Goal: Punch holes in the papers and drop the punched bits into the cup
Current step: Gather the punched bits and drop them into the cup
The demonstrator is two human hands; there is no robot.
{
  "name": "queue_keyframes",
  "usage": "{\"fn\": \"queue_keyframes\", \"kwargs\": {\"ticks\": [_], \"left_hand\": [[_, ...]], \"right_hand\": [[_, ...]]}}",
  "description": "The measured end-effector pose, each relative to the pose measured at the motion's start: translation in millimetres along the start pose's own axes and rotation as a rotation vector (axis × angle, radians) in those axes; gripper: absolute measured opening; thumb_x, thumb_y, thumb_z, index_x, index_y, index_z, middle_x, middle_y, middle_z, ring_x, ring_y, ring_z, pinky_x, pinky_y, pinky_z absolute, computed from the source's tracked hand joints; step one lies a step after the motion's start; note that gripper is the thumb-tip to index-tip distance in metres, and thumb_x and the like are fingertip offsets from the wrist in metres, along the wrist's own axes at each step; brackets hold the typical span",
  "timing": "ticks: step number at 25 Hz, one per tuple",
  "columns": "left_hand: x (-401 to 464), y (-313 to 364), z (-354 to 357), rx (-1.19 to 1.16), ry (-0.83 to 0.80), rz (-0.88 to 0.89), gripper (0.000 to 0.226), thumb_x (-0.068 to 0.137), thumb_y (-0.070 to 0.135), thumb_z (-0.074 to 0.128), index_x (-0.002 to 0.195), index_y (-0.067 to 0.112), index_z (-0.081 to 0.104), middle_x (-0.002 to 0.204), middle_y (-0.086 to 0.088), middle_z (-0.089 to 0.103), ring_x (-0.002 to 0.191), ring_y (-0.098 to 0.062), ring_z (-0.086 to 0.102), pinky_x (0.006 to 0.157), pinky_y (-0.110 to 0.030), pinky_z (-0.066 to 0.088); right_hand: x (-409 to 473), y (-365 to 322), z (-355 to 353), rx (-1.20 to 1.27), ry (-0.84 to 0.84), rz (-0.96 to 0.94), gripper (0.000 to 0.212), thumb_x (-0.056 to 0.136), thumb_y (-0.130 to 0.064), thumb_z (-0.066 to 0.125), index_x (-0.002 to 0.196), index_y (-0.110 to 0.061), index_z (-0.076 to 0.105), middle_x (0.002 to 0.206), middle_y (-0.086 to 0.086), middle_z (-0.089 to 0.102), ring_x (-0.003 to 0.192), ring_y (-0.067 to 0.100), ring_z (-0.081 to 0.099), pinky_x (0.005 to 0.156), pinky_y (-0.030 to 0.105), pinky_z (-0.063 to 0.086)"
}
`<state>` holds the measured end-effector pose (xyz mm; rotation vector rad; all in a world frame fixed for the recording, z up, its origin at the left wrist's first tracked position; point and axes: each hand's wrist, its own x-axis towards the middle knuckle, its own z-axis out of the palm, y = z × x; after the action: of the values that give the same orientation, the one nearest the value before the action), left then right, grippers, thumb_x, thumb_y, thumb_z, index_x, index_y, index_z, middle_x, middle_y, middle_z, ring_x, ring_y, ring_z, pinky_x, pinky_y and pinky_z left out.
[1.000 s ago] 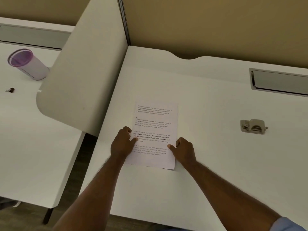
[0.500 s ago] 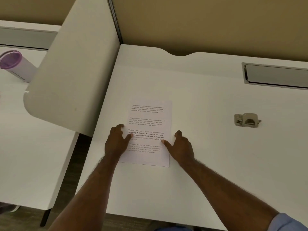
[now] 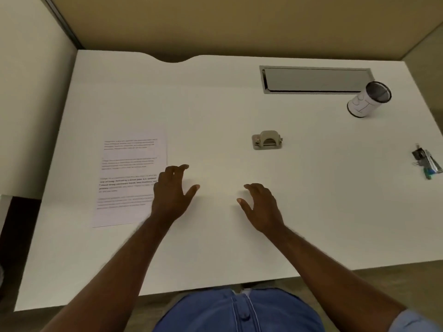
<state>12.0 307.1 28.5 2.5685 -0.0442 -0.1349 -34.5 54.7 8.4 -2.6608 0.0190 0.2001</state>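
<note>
Lying flat, one paper (image 3: 130,178), one hole punch (image 3: 267,140), one cup (image 3: 368,99), two empty hands.

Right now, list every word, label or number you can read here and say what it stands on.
Printed sheet: four paragraphs, one partly bold, too blurred to quote.
Cup: dark line marks on its side, not readable as text.
Hole punch: no legible marking.

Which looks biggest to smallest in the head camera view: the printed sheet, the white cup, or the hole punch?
1. Printed sheet
2. White cup
3. Hole punch, though the cup stands farther away, so this last pair is close.
</note>
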Motion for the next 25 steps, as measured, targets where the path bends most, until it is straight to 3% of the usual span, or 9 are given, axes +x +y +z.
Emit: {"fn": "queue_keyframes", "kwargs": {"ticks": [5, 8, 11, 13, 17, 25], "left_hand": [[-16.5, 56.9, 67.5, 0.063, -0.195, 0.005, 0.075, 0.084, 0.047, 0.066, 0.145, 0.018, 0.035, 0.148, -0.01, 0.038, 0.135, -0.03, 0.035, 0.105, -0.046, 0.035], [-24.1, 77.8, 102.5, 0.132, -0.307, 0.014, 0.086, 0.086, 0.055, 0.057, 0.152, 0.019, 0.016, 0.161, -0.006, 0.01, 0.148, -0.029, 0.009, 0.117, -0.048, 0.017], [-16.8, 97.6, 129.0, 0.204, -0.386, -0.024, 0.097, 0.083, 0.07, 0.044, 0.151, 0.026, -0.008, 0.156, 0.005, -0.026, 0.146, -0.023, -0.019, 0.117, -0.05, -0.004], [-5.2, 110.7, 141.3, 0.255, -0.391, -0.05, 0.103, 0.076, 0.082, 0.035, 0.149, 0.03, -0.016, 0.15, 0.007, -0.036, 0.143, -0.021, -0.027, 0.114, -0.05, -0.011], [19.2, 134.8, 161.1, 0.303, -0.368, -0.071, 0.11, 0.066, 0.094, 0.02, 0.146, 0.032, -0.023, 0.15, 0.006, -0.038, 0.141, -0.02, -0.032, 0.111, -0.051, -0.017], [42.6, 155.7, 178.0, 0.425, -0.378, 0.145, 0.107, 0.07, 0.092, 0.02, 0.148, 0.03, -0.02, 0.158, -0.001, -0.026, 0.144, -0.025, -0.027, 0.116, -0.056, -0.011]], "right_hand": [[-3.2, 87.7, -29.6, 0.04, 0.032, 0.068, 0.044, 0.092, -0.029, 0.055, 0.132, -0.011, 0.049, 0.143, 0.007, 0.044, 0.134, 0.024, 0.038, 0.111, 0.037, 0.034], [4.5, 132.6, -45.1, 0.052, 0.047, 0.116, 0.051, 0.094, -0.027, 0.05, 0.139, -0.007, 0.038, 0.153, 0.011, 0.03, 0.141, 0.026, 0.026, 0.115, 0.038, 0.027], [18.2, 165.5, -54.6, -0.006, -0.069, 0.15, 0.07, 0.094, -0.047, 0.041, 0.147, -0.008, 0.017, 0.159, 0.01, 0.005, 0.147, 0.027, 0.003, 0.119, 0.044, 0.013], [24.9, 178.4, -54.5, -0.148, -0.158, 0.118, 0.086, 0.087, -0.067, 0.026, 0.149, -0.011, 0.004, 0.159, 0.01, -0.007, 0.146, 0.029, -0.006, 0.118, 0.048, 0.005], [29.9, 185.7, -47.2, -0.327, -0.223, 0.028, 0.093, 0.08, -0.078, 0.006, 0.148, -0.017, -0.009, 0.159, 0.007, -0.012, 0.146, 0.03, -0.01, 0.115, 0.057, -0.001], [45.4, 178.5, -47.4, -0.335, -0.297, -0.172, 0.092, 0.081, -0.074, 0.002, 0.149, -0.012, -0.005, 0.159, 0.007, -0.008, 0.146, 0.025, -0.01, 0.117, 0.054, -0.003]]}}
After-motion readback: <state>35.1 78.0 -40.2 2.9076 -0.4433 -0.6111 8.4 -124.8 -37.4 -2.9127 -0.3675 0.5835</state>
